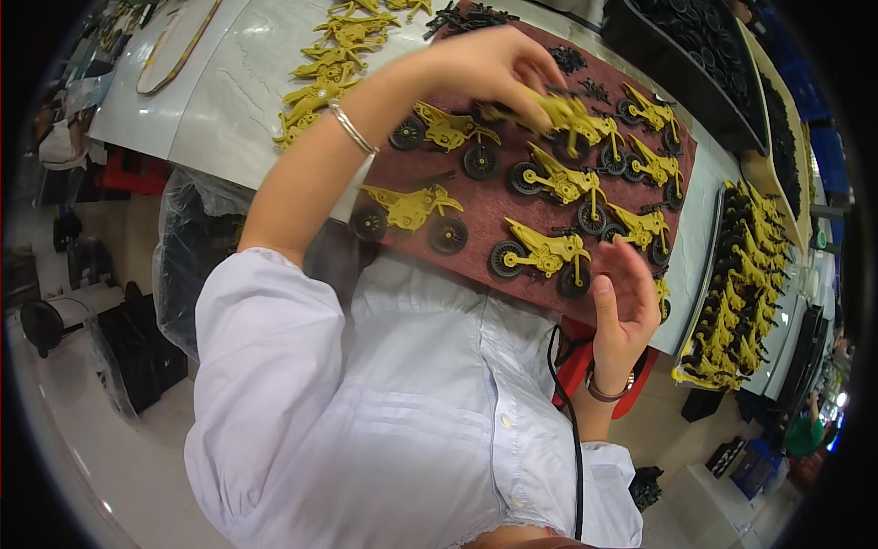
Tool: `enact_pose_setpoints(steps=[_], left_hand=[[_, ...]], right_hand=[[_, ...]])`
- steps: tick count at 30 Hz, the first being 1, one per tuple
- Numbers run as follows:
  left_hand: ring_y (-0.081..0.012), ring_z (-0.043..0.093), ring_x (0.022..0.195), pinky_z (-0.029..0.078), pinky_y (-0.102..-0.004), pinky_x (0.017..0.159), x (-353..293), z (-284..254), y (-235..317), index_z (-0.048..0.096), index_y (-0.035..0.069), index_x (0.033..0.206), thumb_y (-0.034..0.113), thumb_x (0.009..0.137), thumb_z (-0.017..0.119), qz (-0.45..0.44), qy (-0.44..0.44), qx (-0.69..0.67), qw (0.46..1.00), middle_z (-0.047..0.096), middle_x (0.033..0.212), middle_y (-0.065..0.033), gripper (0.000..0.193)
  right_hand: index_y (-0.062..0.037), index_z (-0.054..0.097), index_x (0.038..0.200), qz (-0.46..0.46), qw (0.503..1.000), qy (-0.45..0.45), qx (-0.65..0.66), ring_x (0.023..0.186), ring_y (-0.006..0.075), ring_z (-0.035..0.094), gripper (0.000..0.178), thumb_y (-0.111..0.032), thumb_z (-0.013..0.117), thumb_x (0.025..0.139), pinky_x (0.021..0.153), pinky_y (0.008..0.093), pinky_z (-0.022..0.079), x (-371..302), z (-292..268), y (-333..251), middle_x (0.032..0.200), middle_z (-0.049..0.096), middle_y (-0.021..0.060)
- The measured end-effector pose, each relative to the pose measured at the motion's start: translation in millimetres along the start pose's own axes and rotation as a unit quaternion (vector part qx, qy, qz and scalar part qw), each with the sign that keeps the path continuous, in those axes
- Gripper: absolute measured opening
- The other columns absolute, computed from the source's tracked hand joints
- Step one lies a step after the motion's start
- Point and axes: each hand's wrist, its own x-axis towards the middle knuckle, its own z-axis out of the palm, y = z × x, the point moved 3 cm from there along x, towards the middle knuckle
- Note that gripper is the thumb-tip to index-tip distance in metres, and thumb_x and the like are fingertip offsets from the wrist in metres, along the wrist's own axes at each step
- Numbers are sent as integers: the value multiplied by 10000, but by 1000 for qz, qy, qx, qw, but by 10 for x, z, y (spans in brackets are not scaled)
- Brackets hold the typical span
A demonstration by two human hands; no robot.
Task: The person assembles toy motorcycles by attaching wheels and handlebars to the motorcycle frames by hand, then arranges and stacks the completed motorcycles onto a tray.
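Observation:
My left hand [498, 73] reaches over the maroon mat [412, 261], its fingers closed around a yellow toy motorcycle [565, 114] that is partly blurred and partly hidden by the fingers. At the mat's near right edge, my right hand [626, 297] is open, fingers loosely curled and nothing in them. Beside it lies a yellow toy motorcycle with two black wheels [546, 252]. More yellow motorcycles lie in rows on the mat, among them one body [412, 206] with its wheels at its lower sides and another [448, 128] near my left forearm.
Loose yellow motorcycle bodies [334, 64] lie in a line on the pale table [247, 69] to the left. Small black parts [567, 60] sit at the mat's far side. A black bin [695, 69] holds round black parts. At right, a tray [702, 306] is crowded with yellow motorcycles.

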Motion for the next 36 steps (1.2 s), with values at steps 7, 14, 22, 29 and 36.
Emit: enact_pose_setpoints(steps=[7, 14, 22, 29, 36], left_hand=[[-145, 632, 863, 501, -265, 722, -287, 789, 360, 571, 25, 1139, 206, 719, 766, 47, -33, -137, 989, 639, 987, -109, 496], [-264, 631, 858, 491, -326, 789, -1308, -55, 57, 645, 34, 999, 59, 722, 664, 34, 324, 288, 900, 660, 928, -110, 279], [-290, 537, 1050, 408, -389, 918, -2185, -227, -465, 627, 45, 1003, 51, 677, 656, -132, 314, 403, 849, 599, 1087, -102, 327], [-272, 470, 1148, 328, -408, 983, -2129, -171, -433, 516, 112, 1213, 161, 680, 664, -141, 335, 442, 820, 507, 1224, -90, 555], [-291, 450, 1185, 322, -424, 999, -2109, -342, -557, 513, 129, 1214, 130, 637, 633, -136, 296, 416, 849, 486, 1281, -88, 589]], right_hand=[[38, 421, 1290, -37, 996, 21, 80, 1099, 170, 512, 513, 27, 625, 820, 880, 278, 444, 274, -22, 42, 1218, 526, 133], [56, 527, 1158, 0, 987, 136, 90, 896, 126, 613, 302, -7, 597, 872, 762, 238, 492, 532, -292, 87, 1051, 619, 111], [46, 519, 1171, 43, 989, 129, 50, 889, 83, 597, 332, -84, 619, 882, 759, 200, 467, 981, -564, 431, 988, 639, 79], [11, 517, 1201, 63, 994, 85, 34, 819, 51, 577, 346, -110, 613, 891, 698, 164, 444, 1080, -424, 401, 964, 644, 36], [3, 520, 1204, 65, 997, 52, -9, 841, 48, 574, 342, -104, 611, 893, 686, 169, 438, 1112, -396, 340, 975, 646, 46]])
